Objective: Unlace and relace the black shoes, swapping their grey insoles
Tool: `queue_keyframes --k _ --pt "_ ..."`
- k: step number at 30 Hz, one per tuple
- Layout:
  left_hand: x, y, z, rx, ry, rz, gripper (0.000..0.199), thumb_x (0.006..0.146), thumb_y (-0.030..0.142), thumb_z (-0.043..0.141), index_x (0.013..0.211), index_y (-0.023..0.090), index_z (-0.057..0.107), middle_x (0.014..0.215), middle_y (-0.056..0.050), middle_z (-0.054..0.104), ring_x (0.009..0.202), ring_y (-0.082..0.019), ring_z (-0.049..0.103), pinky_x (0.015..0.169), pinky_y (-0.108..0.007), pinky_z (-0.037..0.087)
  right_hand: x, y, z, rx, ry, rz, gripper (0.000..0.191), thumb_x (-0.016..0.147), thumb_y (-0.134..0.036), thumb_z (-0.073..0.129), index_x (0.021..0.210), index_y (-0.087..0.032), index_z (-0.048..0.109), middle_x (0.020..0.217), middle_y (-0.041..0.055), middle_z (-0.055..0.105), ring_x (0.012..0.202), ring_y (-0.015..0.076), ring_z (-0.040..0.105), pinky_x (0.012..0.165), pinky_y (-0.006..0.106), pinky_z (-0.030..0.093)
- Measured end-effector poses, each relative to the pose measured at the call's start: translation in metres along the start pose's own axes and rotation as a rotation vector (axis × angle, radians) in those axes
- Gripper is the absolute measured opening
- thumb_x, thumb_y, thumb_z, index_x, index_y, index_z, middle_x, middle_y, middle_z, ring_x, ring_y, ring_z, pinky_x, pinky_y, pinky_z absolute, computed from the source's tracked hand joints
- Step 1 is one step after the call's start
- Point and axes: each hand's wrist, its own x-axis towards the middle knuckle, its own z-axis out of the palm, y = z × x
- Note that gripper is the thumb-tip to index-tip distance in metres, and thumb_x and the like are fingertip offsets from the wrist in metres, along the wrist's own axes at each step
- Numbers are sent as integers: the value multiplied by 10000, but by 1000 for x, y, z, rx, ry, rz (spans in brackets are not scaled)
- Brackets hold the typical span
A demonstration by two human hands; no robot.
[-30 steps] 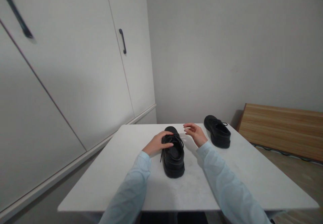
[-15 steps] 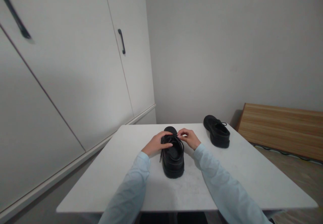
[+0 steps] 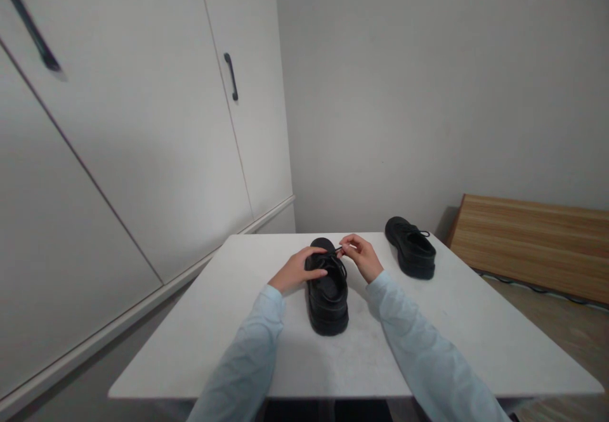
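A black lace-up shoe (image 3: 328, 311) stands on the white table (image 3: 228, 352), its heel toward me and its toe pointing away. My left hand (image 3: 299, 270) rests on the shoe's left side near the laces, fingers over the upper and thumb at the opening, apart from each other. To the right of the laces, my right hand (image 3: 360, 255) pinches a black shoelace (image 3: 338, 249) between thumb and fingertips, and the lace runs taut toward the shoe. A second black shoe (image 3: 416, 257) sits at the table's back right with its lace tied in loops.
White cabinet doors (image 3: 143, 124) with dark handles stand on the left. Behind the table is a grey wall (image 3: 428, 92). A wood-grain board (image 3: 528, 244) leans at the right, beyond the table edge, with a cable below it.
My right hand has moved slightly right and up, drawing the lace out from the shoe. The lace end that hung on the shoe's left side no longer shows. My left hand stays in place.
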Motion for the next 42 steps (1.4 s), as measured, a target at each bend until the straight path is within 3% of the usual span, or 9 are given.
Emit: queue_keyframes --k 7,12,17,22,31,34,42 --pt "-1 5 -1 19 -11 2 539 705 398 684 1197 229 545 1276 -70 541 1203 -235 474 1040 -379 341 -1 0 0 17 34 14 314 675 -413 712 836 -187 566 659 -30 548 614 147 611 605 292 486" --pt "-1 5 -1 12 -14 -3 543 707 411 680 1201 234 542 1286 -71 535 1205 -236 475 1031 -374 353 -1 -2 0 -121 38 -26 286 703 -435 664 794 -181 568 668 -11 546 585 126 542 532 260 459" --pt "-1 1 -1 11 -5 5 553 700 424 687 1199 236 544 1274 -70 543 1197 -232 482 1035 -373 348 0 0 -3 -356 9 -83 181 761 -353 592 801 -176 588 679 -1 565 622 129 534 589 262 449" --pt "-1 -1 -1 21 0 3 548 697 419 689 1194 237 548 1271 -68 543 1199 -231 479 1038 -375 347 4 11 -13 -582 -75 -32 129 715 -285 638 762 -165 647 680 20 611 626 149 546 603 277 432" --pt "0 1 -1 20 -3 -3 516 701 397 690 1171 223 565 1245 -74 558 1191 -225 484 1041 -366 345 7 11 -23 -718 -121 -54 46 668 -226 695 670 -180 685 671 14 588 609 132 519 588 261 414" --pt "-1 2 -2 19 -4 -7 508 703 393 690 1165 219 569 1245 -74 557 1190 -224 485 1041 -364 345 7 13 -24 -707 -84 -64 78 669 -240 681 637 -174 656 704 17 570 627 131 520 593 258 425" --pt "-1 3 -2 15 -2 -15 510 694 402 691 1161 229 579 1239 -74 562 1185 -244 491 1042 -398 346 9 15 -27 -600 162 -21 78 677 -261 623 678 -185 603 729 26 635 678 162 569 661 310 465"
